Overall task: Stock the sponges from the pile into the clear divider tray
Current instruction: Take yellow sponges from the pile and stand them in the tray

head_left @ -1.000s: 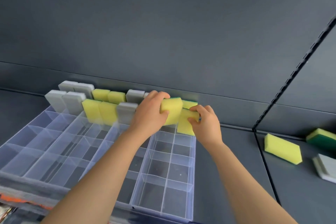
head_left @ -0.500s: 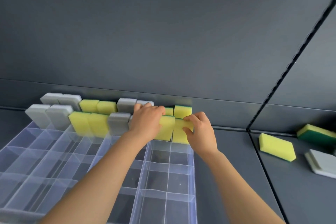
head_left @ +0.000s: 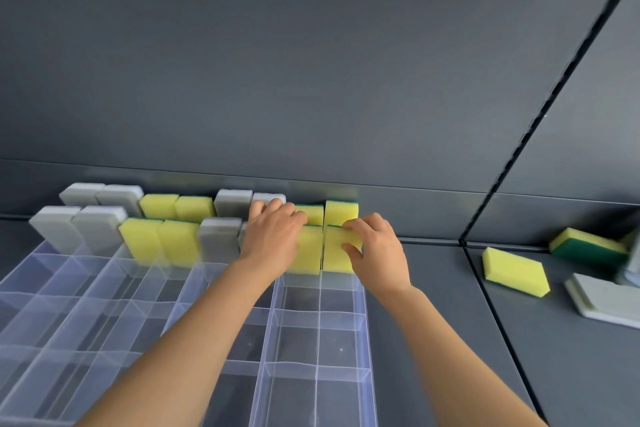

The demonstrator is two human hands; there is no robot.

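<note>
- Step in hand, by the look of it: seating two sponges upright at the right end of the clear divider tray (head_left: 369, 322), second row from its back.
- Curls left hand (head_left: 273, 236) fingers over the top of the inner yellow sponge (head_left: 309, 253).
- Pinches the end yellow sponge (head_left: 333, 253), in the tray's rightmost compartment, between right hand (head_left: 375, 248) thumb and fingers.
- Next, likely: calls for pressing both level, letting go, then reaching right of the tray to the pile: loose yellow sponge (head_left: 514, 270), green-backed sponge (head_left: 585, 244), grey sponge (head_left: 602, 302).
- Shows stocked sponges (head_left: 176, 243), grey and yellow, on end across the tray's two back rows; nearer rows unfilled.
- Means crossing a seam (head_left: 490, 305) in the shelf (head_left: 433, 322) between tray and pile.
- Risks nudging upright neighbours when the fingers withdraw.
</note>
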